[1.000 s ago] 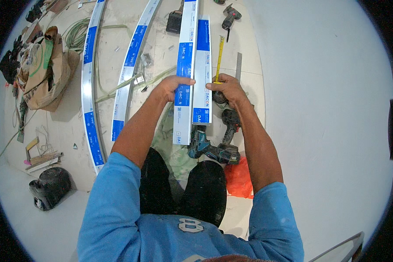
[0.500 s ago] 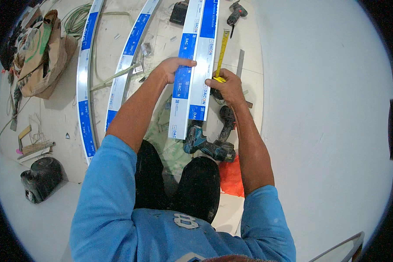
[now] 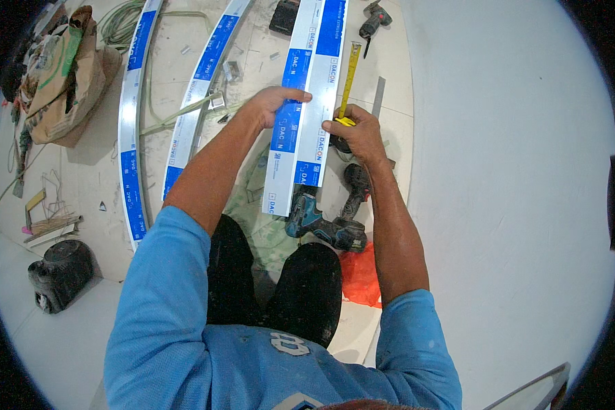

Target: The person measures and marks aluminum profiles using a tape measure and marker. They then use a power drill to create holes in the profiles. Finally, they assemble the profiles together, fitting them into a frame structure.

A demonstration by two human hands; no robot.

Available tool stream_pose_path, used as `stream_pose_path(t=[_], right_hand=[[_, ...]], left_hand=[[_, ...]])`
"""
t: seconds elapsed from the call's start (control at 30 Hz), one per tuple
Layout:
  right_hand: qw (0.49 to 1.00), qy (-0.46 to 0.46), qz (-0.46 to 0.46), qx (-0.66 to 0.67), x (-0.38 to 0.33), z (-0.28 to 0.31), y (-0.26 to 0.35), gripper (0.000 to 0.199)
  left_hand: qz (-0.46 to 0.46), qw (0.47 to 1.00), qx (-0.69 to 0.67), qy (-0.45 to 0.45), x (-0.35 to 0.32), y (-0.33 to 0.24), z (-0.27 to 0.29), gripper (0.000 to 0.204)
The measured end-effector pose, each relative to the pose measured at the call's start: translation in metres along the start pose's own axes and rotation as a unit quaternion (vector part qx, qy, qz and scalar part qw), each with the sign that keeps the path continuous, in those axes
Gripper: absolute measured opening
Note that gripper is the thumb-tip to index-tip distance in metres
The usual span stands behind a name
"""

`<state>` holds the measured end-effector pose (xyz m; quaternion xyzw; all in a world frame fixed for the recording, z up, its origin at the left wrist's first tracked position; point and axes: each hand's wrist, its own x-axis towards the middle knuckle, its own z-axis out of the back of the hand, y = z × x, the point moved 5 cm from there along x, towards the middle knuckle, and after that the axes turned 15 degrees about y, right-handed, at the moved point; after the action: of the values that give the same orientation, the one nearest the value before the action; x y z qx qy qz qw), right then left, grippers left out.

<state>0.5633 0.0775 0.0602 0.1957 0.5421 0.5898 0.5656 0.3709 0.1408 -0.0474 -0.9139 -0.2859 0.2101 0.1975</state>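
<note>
Two long aluminium profiles (image 3: 306, 102) wrapped in blue-and-white film lie side by side on the floor in front of my knees. My left hand (image 3: 272, 104) lies across the left profile, fingers reaching over it and pressing it down. My right hand (image 3: 357, 133) grips a yellow tape measure (image 3: 349, 76) at the right profile's edge, with the tape drawn out away from me along the profile. A thin grey metal strip (image 3: 378, 96) lies just right of the tape.
A teal cordless drill (image 3: 319, 222) and an orange bag (image 3: 359, 275) lie by my knees, another drill (image 3: 374, 20) farther off. Two more filmed profiles (image 3: 131, 130) lie left, beyond them paper sacks (image 3: 65, 78) and a black container (image 3: 59, 273). A white wall (image 3: 512, 171) stands right.
My head has leaned forward, so the profiles look nearer. My left hand has slid a little farther across the left profile. My right hand stays on the tape measure.
</note>
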Motion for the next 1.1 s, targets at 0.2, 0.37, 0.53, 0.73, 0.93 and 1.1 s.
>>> stream_pose_path(t=[0.2,0.37,0.53,0.73,0.93,1.1], right_hand=[[1.0,0.007,0.005,0.017,0.005,0.001,-0.013,0.049],[0.999,0.016,-0.007,0.039,0.007,0.004,-0.014,0.049],[1.0,0.003,0.008,0.012,0.005,0.001,-0.012,0.048],[1.0,0.0,0.017,-0.017,0.005,0.0,-0.013,0.048],[0.999,0.001,0.024,-0.026,0.005,0.0,-0.014,0.046],[1.0,0.0,0.025,-0.008,0.005,-0.001,-0.016,0.046]], left_hand=[[0.004,1.0,-0.008,0.008,-0.004,0.001,-0.002,0.059],[0.007,1.0,-0.009,0.002,-0.003,0.001,0.0,0.059],[0.0,1.0,-0.02,0.019,-0.002,0.002,-0.001,0.059],[-0.002,1.0,0.006,-0.013,-0.007,-0.001,-0.005,0.064],[-0.023,0.999,0.031,-0.014,-0.007,-0.001,-0.004,0.064],[-0.02,0.999,0.044,-0.02,-0.009,-0.002,-0.008,0.065]])
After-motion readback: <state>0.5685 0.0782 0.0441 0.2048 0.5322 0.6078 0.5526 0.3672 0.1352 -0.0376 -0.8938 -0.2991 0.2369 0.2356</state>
